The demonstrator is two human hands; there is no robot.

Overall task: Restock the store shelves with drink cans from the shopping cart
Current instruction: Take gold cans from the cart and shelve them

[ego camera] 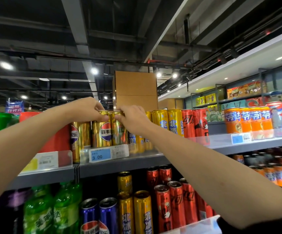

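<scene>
1. Both forearms reach up from the bottom corners toward the top shelf.
2. Left hand curls its fingers over the rim of a gold can; thumb and fingertips pinch the top.
3. Right hand grips the top of a second gold can, touching the first on its right.
4. Both cans stand upright at the shelf's front edge, behind a price tag reading 3.00.
5. Yellow cans, red cans and orange cans line the same shelf to the right.
6. Green bottles and blue cans stand on the shelf below.
</scene>
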